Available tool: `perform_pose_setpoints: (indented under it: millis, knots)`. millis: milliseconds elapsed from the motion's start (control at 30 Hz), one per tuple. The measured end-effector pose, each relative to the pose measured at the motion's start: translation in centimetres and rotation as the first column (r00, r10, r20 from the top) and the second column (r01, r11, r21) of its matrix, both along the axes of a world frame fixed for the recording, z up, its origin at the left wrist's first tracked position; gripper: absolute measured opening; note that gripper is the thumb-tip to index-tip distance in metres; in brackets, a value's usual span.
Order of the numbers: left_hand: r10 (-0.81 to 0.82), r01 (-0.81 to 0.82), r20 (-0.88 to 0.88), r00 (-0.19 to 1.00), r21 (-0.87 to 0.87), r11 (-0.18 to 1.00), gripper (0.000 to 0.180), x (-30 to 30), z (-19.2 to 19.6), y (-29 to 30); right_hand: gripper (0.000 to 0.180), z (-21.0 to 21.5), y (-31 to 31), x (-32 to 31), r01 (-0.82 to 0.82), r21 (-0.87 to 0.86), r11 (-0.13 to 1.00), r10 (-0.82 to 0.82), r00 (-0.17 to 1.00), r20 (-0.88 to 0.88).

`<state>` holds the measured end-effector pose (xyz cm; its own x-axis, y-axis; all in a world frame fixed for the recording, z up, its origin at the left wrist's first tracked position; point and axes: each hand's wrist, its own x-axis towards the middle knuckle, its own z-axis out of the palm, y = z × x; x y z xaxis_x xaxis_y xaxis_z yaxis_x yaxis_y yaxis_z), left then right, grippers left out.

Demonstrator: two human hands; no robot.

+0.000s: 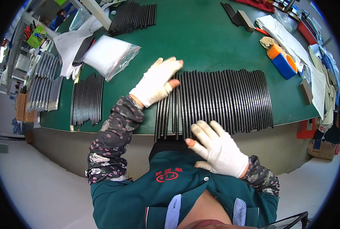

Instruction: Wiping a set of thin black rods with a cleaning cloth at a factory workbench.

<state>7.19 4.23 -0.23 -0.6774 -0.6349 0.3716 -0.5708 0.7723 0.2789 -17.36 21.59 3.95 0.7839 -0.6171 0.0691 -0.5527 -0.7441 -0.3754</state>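
Note:
A wide row of slim black rods lies side by side on the green table, their near ends at its front edge. Narrow gaps set a few rods at the row's left end apart from the others. My left hand, in a white glove with bare thumb and fingertip, is open over the far ends of these leftmost rods. Gloved the same way, my right hand is open with fingers spread at the near ends of the middle rods. Whether either hand touches the rods, I cannot tell.
A smaller row of rods lies to the left, another bundle at the far left. A clear bag of white material rests between them. At right are an orange and blue tape roll and grey blocks.

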Motion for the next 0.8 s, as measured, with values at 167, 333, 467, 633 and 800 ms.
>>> perform_pose_setpoints:
  millis: [167, 333, 467, 633, 800]
  knots:
    - [0.043, -0.041, 0.027, 0.999, -0.072, 0.997, 0.035, -1.7, 0.5, 1.2, 0.075, -1.0, -0.8, 1.8, 0.026, -0.041, 0.999, -0.026, 1.0, -0.011]
    - [0.175, -0.199, -0.131, 0.976, -0.202, 0.959, 0.029, -3.0, 0.5, 1.6, 0.099, -2.1, -1.0, 3.1, 0.037, -0.062, 0.997, -0.033, 0.997, 0.069]
    - [0.253, -0.26, -0.065, 0.965, -0.167, 0.951, 0.025, -3.0, 0.2, 1.5, 0.103, -2.6, -1.1, 5.6, 0.154, -0.114, 0.982, -0.149, 0.988, 0.05]
    - [0.314, -0.319, -0.052, 0.948, -0.158, 0.935, 0.019, -3.4, 0.0, 1.8, 0.087, -3.4, -2.0, 7.9, 0.235, -0.168, 0.957, -0.229, 0.972, 0.055]
    - [0.353, -0.36, -0.07, 0.933, -0.173, 0.917, 0.015, -4.2, -0.2, 1.2, 0.072, -3.6, -2.6, 7.8, 0.314, -0.223, 0.923, -0.299, 0.949, 0.102]
